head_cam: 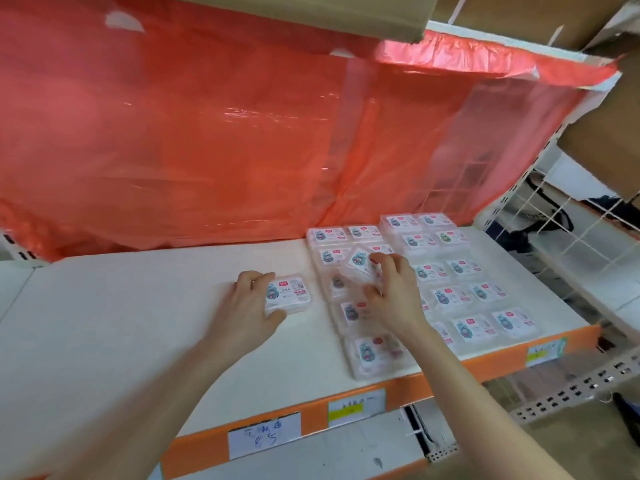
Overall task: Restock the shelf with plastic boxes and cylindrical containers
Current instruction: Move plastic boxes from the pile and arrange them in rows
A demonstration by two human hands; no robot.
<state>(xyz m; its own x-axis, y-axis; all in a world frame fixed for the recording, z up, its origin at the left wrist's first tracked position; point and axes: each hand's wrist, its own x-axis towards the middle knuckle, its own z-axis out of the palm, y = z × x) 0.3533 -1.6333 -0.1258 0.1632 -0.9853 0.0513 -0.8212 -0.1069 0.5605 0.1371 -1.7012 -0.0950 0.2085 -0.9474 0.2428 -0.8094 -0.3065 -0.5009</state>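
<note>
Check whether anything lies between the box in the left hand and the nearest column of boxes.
Nothing visible does. The left hand grips its box on the shelf, with only bare shelf up to the nearest column. The right hand holds a tilted box over that column, not in the gap.

left hand [250,306] gripping plastic box [289,294] on shelf [138,306], right hand [393,292] holding tilted box [358,268]

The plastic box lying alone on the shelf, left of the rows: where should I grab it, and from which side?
Probably from above, pinching opposite side walls of the lone plastic box. It lies flat, label up, low and wide, with bare shelf around it, so its edges are free. The left hand grips it that way.
</note>
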